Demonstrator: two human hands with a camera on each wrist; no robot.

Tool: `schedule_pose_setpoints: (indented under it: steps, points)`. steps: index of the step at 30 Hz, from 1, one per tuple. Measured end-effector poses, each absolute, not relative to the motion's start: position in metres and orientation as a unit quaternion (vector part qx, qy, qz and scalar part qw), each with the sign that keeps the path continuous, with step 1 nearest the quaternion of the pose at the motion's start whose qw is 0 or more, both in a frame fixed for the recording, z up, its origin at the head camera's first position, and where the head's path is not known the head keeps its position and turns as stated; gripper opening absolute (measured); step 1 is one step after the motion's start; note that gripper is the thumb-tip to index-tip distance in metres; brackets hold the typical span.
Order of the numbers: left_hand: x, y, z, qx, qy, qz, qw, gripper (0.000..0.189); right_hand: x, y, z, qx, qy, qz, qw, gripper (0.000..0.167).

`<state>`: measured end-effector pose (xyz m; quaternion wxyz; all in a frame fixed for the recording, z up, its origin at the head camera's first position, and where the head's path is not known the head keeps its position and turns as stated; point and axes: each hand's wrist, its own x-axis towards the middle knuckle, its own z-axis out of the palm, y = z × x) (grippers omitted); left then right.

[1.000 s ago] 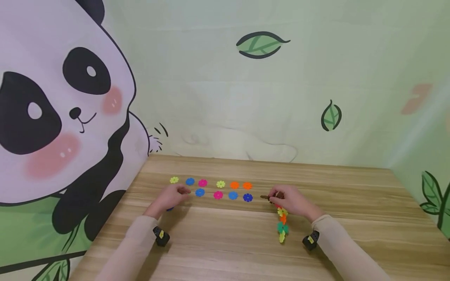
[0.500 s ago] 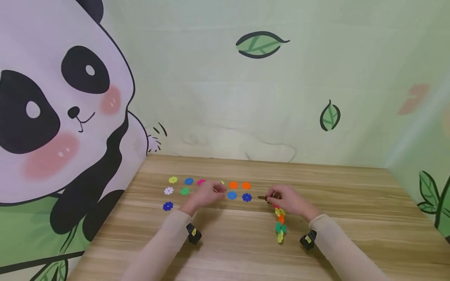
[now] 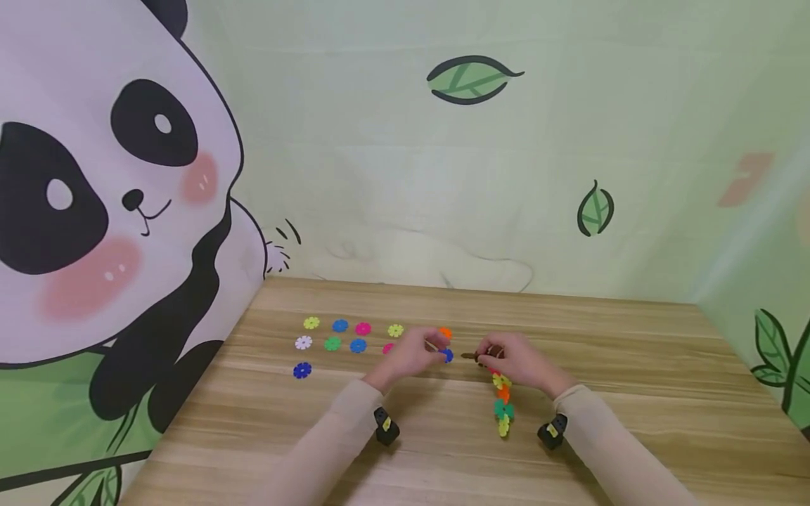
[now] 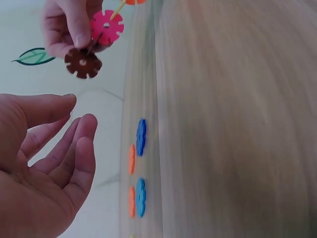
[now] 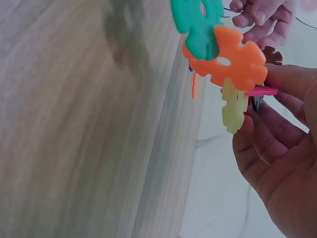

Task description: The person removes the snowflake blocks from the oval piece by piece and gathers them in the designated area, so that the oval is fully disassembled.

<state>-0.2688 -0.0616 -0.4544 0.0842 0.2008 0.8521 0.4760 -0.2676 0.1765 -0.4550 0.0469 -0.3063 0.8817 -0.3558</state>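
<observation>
My right hand (image 3: 520, 360) pinches a chain of interlocked plastic snowflake discs, notched like flowers. In the right wrist view a green disc (image 5: 200, 29), an orange disc (image 5: 237, 57), a yellow disc (image 5: 234, 106) and a pink disc (image 5: 262, 91) of the chain show. A brown disc (image 4: 83, 63) sticks out at its end toward my left hand (image 4: 49, 158). That hand's thumb and fingers are apart with nothing between them. In the head view it hovers over the loose discs, its fingertips beside a dark blue disc (image 3: 449, 356), short of the brown one.
Loose discs lie in rows on the wooden table (image 3: 405, 450), among them a white disc (image 3: 304, 342), a green disc (image 3: 332, 344) and a dark blue disc (image 3: 302, 370) at the left. A panda-printed wall (image 3: 380, 176) stands behind the table.
My left hand has moved right across the rows, from the left-hand discs to close by the right hand. The right hand stays nearly in place with the chain.
</observation>
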Motion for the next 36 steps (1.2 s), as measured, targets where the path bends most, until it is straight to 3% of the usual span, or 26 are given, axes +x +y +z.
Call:
schedule_pose_setpoints:
  steps: [17, 24, 36]
  points:
    - [-0.268, -0.038, -0.462, 0.226, 0.846, 0.479, 0.059, 0.017, -0.268, 0.172, -0.453, -0.311, 0.876, -0.366, 0.047, 0.005]
    - [-0.266, -0.030, -0.463, 0.211, 0.851, 0.480, 0.039, 0.008, -0.269, 0.173, -0.456, -0.325, 0.868, -0.372, 0.044, 0.005]
    - [-0.263, -0.030, -0.466, 0.171, 0.857, 0.485, 0.007, 0.009, -0.268, 0.177, -0.458, -0.307, 0.875, -0.370, 0.060, 0.010]
